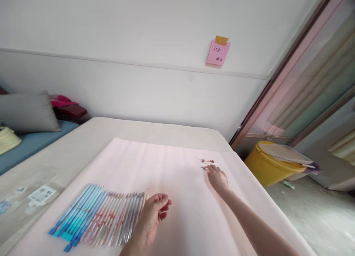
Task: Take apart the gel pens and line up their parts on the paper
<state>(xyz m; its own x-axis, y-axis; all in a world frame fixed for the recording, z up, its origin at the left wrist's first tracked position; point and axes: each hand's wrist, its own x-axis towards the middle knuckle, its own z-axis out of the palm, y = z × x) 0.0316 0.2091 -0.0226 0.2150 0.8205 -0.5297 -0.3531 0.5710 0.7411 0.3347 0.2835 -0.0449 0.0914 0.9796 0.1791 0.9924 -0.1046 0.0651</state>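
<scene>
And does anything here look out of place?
Two things, mildly. A few slim pieces lie by the right hand, apart from the neat row of pens. The pale cover on the yellow bin seems off-centre, not quite closing it.

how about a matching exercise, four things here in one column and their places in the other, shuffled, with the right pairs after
1. left hand
2. pink note
3. right hand
4. yellow bin

A. at the few sticks lying apart
B. right of the table
C. by the right end of the long row of pen-like sticks
D. taped to the white wall

Pairs: 1-C, 2-D, 3-A, 4-B
</scene>
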